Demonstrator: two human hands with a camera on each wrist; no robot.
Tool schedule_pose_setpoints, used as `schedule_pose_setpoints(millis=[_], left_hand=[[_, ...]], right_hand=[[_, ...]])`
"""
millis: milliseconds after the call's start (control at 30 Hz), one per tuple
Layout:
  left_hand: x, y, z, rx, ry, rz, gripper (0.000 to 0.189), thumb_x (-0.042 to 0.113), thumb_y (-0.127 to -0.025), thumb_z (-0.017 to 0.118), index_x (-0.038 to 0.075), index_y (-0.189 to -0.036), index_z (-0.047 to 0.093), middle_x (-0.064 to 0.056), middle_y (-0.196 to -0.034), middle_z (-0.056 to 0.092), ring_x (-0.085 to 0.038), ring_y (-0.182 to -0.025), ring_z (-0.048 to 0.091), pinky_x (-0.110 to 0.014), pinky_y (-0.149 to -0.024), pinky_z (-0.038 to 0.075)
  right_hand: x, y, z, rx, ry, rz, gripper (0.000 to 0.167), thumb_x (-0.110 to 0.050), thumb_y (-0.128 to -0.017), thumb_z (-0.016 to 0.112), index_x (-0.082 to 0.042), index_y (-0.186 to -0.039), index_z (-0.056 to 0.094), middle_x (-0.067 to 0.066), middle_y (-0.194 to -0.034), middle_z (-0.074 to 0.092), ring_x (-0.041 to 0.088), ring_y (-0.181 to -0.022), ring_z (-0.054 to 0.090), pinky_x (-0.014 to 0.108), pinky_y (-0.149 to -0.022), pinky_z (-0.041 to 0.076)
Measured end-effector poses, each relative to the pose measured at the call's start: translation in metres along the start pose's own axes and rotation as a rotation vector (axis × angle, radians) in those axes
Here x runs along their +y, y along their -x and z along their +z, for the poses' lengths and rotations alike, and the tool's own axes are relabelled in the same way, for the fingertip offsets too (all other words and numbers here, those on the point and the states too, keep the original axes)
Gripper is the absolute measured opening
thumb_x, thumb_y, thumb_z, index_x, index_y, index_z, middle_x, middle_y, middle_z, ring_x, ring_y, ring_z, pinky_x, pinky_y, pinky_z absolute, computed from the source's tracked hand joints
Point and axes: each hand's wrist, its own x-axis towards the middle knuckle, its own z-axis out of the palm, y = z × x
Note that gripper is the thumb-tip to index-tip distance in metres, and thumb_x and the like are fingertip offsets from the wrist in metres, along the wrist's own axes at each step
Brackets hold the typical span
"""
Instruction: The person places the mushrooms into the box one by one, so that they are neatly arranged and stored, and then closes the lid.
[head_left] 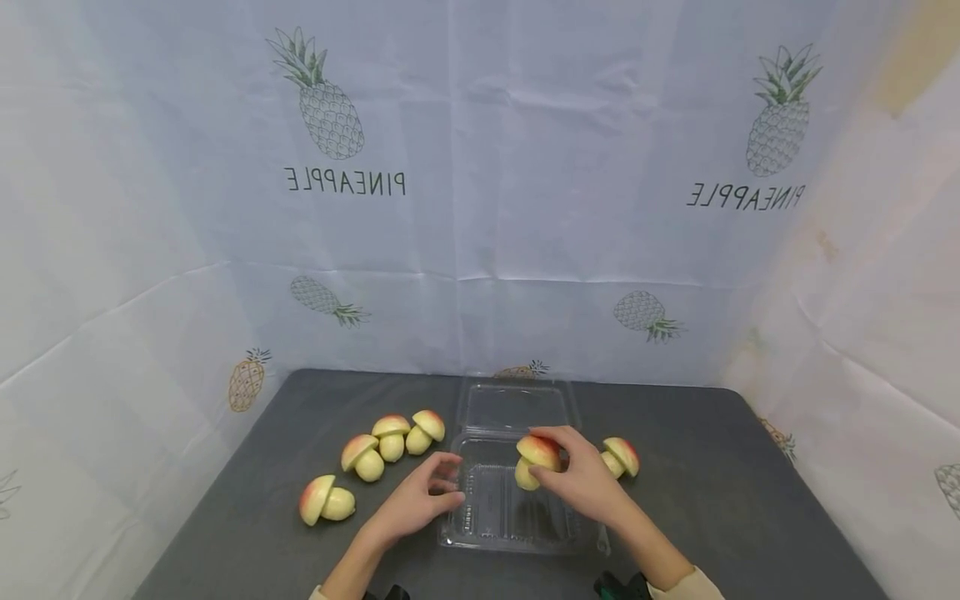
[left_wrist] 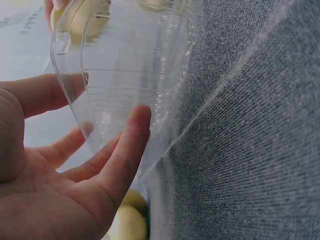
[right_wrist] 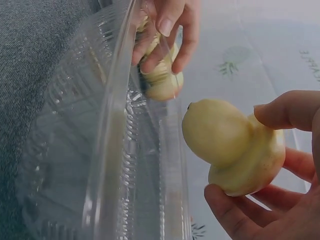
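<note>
A toy mushroom (head_left: 537, 454) with a pale yellow stem and a red-and-yellow cap is held in my right hand (head_left: 581, 479), above the clear plastic box (head_left: 495, 542). In the right wrist view, the thumb and fingers grip this mushroom (right_wrist: 220, 132) by its cap, the rounded stem end pointing away from the hand. The box's lid (head_left: 517, 406) lies folded back behind it. At the box's left side is my left hand (head_left: 420, 496), its fingers loosely bent. In the left wrist view, those fingers (left_wrist: 132, 132) are at the box wall; whether they press it, I cannot tell.
Several more toy mushrooms lie left of the box, including one near the front (head_left: 326, 500) and one near the back (head_left: 425, 432). Another mushroom (head_left: 621, 457) lies right, partly behind my right hand. A pineapple-print cloth (head_left: 480, 208) encloses the dark grey table (head_left: 712, 467).
</note>
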Motion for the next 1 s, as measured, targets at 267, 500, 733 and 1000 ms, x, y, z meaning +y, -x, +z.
schedule_pose_setpoints(millis=[267, 500, 733, 1000], left_hand=[[0.001, 0.001, 0.000, -0.008, -0.006, 0.003, 0.056, 0.017, -0.097, 0.071, 0.001, -0.144, 0.046, -0.024, -0.132, 0.055, -0.037, -0.116, 0.061, -0.045, -0.087, 0.055], [0.000, 0.001, -0.001, 0.000, -0.006, 0.004, 0.055, 0.018, -0.097, 0.072, 0.001, -0.143, 0.047, -0.022, -0.132, 0.056, -0.037, -0.115, 0.061, -0.047, -0.088, 0.055], [-0.001, 0.001, -0.001, -0.001, -0.008, -0.001, 0.055, 0.017, -0.097, 0.072, 0.002, -0.143, 0.047, -0.021, -0.131, 0.056, -0.037, -0.115, 0.061, -0.047, -0.087, 0.055], [0.000, 0.001, 0.000, 0.002, -0.022, 0.021, 0.056, 0.016, -0.096, 0.072, 0.000, -0.143, 0.046, -0.022, -0.131, 0.057, -0.037, -0.114, 0.062, -0.046, -0.087, 0.055]], right_hand=[[0.002, -0.010, 0.013, -0.052, 0.011, -0.008, 0.049, -0.028, -0.090, 0.079, -0.013, -0.134, 0.063, 0.006, -0.126, 0.061, 0.019, -0.102, 0.059, 0.030, -0.074, 0.052], [0.004, -0.021, 0.027, -0.117, 0.028, -0.039, 0.053, -0.028, -0.092, 0.077, -0.004, -0.135, 0.060, 0.008, -0.124, 0.061, 0.019, -0.100, 0.061, 0.032, -0.077, 0.053], [0.006, -0.030, 0.040, -0.137, 0.082, -0.047, 0.053, -0.025, -0.089, 0.078, -0.003, -0.134, 0.062, 0.007, -0.118, 0.062, 0.018, -0.098, 0.060, 0.037, -0.078, 0.052], [0.008, -0.036, 0.054, -0.166, 0.137, -0.045, 0.050, -0.022, -0.088, 0.079, 0.000, -0.130, 0.064, 0.011, -0.117, 0.061, 0.021, -0.095, 0.059, 0.042, -0.078, 0.052]])
